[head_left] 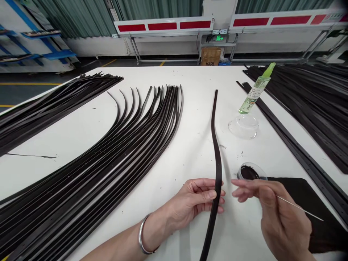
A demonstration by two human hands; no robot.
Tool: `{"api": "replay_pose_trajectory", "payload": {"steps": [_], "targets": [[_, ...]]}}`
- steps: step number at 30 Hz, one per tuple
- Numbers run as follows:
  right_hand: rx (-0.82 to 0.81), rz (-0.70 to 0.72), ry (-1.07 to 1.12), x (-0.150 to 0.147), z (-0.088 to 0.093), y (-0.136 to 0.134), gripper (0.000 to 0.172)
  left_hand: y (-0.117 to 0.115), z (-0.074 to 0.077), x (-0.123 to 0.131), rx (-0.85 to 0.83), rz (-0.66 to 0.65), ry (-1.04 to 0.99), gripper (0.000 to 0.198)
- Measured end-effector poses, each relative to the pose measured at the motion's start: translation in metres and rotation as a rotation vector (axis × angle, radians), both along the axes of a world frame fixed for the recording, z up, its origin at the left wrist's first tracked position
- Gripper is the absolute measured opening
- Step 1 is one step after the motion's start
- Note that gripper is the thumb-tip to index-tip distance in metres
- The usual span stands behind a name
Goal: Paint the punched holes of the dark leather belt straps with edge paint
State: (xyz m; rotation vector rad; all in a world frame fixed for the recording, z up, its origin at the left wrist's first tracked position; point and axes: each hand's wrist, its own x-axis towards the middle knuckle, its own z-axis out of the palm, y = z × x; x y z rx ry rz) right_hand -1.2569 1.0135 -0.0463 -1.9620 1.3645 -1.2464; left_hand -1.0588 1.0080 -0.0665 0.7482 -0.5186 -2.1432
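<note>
My left hand (199,199), with a silver bangle at the wrist, grips a long black strip (216,156) between thumb and fingers. The strip runs from the front edge of the view up to the middle of the white table. To its right, my right hand (274,210) holds a thin pale stick (301,209), one end of which points to the lower right. Just beyond those fingers sits a small clear dish (257,169) with black contents. A black mat (307,206) lies partly under my right hand.
Many black strips (116,156) fan out on the left of the white table (190,119). More piles lie at the far left (59,105) and right (304,98). A green spray bottle (255,90) leans beside a clear round lid (243,127).
</note>
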Motion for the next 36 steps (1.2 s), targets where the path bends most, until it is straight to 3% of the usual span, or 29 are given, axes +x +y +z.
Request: {"api": "replay_pose_trajectory", "payload": {"steps": [2, 5, 8, 12, 17, 21, 25, 31, 36], "targets": [[0.151, -0.059, 0.028, 0.003, 0.000, -0.001, 0.017, 0.001, 0.003, 0.001, -0.007, 0.002, 0.021, 0.024], [0.358, -0.005, 0.009, 0.012, 0.002, -0.008, 0.016, 0.003, 0.006, 0.001, -0.023, -0.005, 0.056, 0.023], [0.425, 0.000, -0.113, 0.022, 0.010, -0.018, 0.021, 0.006, 0.005, 0.001, -0.028, -0.016, 0.071, 0.022], [0.397, -0.050, -0.236, 0.027, 0.028, -0.037, 0.024, 0.009, 0.003, 0.001, -0.016, -0.093, 0.060, 0.022], [0.373, -0.035, -0.140, 0.006, 0.036, -0.050, 0.026, 0.007, 0.005, 0.003, -0.003, -0.070, 0.021, 0.022], [0.312, -0.113, -0.099, -0.030, 0.032, -0.045, 0.035, 0.005, 0.003, 0.002, 0.062, -0.002, -0.059, 0.020], [0.255, -0.128, 0.138, -0.055, 0.022, -0.041, 0.032, 0.003, 0.001, 0.002, 0.069, -0.019, -0.093, 0.020], [0.019, -0.025, 0.351, -0.055, 0.002, -0.045, 0.030, 0.000, 0.001, 0.003, 0.049, -0.039, -0.123, 0.020], [-0.062, 0.018, 0.423, -0.053, -0.004, -0.048, 0.026, -0.001, 0.000, 0.004, 0.043, -0.054, -0.117, 0.018]]}}
